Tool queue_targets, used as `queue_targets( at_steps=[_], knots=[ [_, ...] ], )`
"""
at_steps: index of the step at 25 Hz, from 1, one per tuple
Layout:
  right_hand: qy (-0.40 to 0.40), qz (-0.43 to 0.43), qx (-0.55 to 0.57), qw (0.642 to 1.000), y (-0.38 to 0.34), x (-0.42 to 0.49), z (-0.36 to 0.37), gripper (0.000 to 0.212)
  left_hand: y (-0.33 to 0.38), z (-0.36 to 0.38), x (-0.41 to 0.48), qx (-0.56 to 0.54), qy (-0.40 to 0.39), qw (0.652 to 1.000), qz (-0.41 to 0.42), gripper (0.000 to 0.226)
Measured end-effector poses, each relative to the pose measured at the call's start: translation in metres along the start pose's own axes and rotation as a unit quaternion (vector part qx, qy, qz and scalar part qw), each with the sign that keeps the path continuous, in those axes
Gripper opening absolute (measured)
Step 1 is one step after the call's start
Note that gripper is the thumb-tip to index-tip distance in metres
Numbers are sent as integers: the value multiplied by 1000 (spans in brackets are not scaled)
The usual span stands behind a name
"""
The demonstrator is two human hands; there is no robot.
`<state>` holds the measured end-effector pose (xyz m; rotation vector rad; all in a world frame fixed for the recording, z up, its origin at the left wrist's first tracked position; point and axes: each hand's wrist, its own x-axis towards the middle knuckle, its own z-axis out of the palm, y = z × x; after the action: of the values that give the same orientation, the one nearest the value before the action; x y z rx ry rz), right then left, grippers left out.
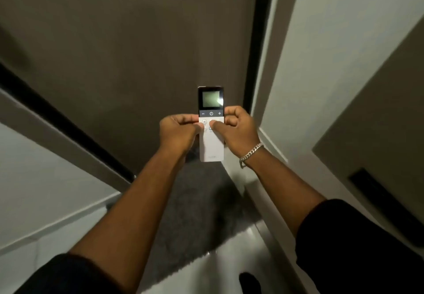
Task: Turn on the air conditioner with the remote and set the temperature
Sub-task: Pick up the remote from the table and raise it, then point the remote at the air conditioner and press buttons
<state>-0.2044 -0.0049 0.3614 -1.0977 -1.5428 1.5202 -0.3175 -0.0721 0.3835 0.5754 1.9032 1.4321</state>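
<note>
Facing a brown door [137, 41], white walls [332, 30], grey carpet [195, 202].

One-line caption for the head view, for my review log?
Both hands, left hand and right hand, hold a white remote upright before a dark wall, right thumb on buttons below the power key, screen showing no readable digits.

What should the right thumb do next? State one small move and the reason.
Probably slide the right thumb up to the power button. The remote is in the grip of both hands, its screen shows no readable digits, and the thumb rests on the white buttons below the dark strip.
</note>
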Motion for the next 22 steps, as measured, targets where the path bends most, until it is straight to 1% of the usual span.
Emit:
queue_targets(
  at_steps=[3,6,9,12,16,19,22],
  knots=[
    [-62,-71,43,995,-102,3,49,26,90,-71,-11,-34,52,995,78,14],
    [-105,-147,67,981,-207,0,85,29,182,-129,-29,-71,84,981,158,15],
    [-135,-217,68,964,-298,-11,109,36,257,-174,-53,-88,109,964,225,17],
    [-151,-277,82,945,-378,-26,122,34,322,-211,-79,-79,125,945,293,15],
    [-157,-318,122,927,-456,-47,126,33,387,-238,-113,-54,147,917,366,11],
    [-162,-342,136,916,-497,-64,123,26,425,-245,-140,-44,176,898,401,12],
    [-158,-373,142,903,-529,-76,115,24,453,-246,-162,-26,184,884,430,13]
  ],
)
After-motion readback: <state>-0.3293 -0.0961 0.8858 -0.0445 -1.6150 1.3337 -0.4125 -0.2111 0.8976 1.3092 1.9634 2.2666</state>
